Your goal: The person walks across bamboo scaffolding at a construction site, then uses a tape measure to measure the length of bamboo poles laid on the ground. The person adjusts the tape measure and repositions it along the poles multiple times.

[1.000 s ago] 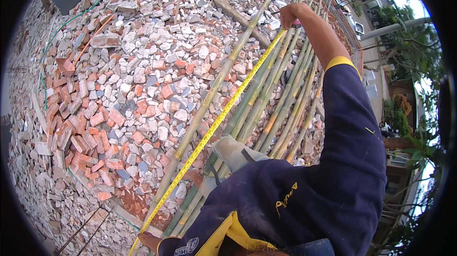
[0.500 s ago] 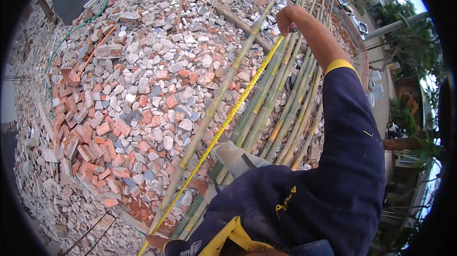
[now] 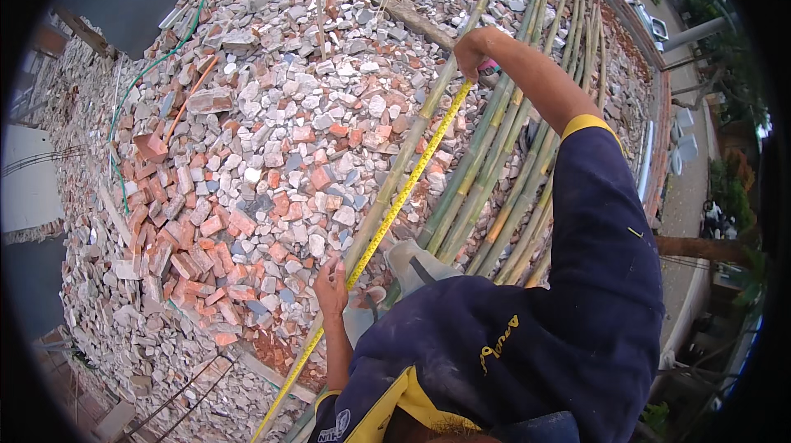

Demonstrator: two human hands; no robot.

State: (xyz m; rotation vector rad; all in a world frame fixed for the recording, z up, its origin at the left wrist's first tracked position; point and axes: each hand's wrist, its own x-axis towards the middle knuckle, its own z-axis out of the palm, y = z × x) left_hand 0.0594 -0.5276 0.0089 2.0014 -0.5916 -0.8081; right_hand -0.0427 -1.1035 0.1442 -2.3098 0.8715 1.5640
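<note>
My right hand (image 3: 476, 54) is closed around a tape measure (image 3: 489, 70) with a pink and dark case, at the upper middle. From it the yellow tape blade (image 3: 409, 183) runs down to the lower left edge, beside and partly over a long bamboo pole (image 3: 428, 105). Close to the pole's left side, about halfway down, my left hand (image 3: 331, 288) is raised with its fingers slightly bent and apart. Nothing shows in it. The far end of the tape leaves the view at the bottom.
Several green and tan bamboo poles (image 3: 494, 146) lie to the right. Broken bricks and stone rubble (image 3: 272, 163) cover the ground. A green hose (image 3: 183, 41) and an orange-handled tool (image 3: 191, 98) lie at the left. Concrete beams (image 3: 420, 24) cross the back.
My left hand has moved up from the tape's lower end to beside the pole's middle, off the tape. My right hand, still gripping the tape measure, sits slightly lower and farther left in view.
</note>
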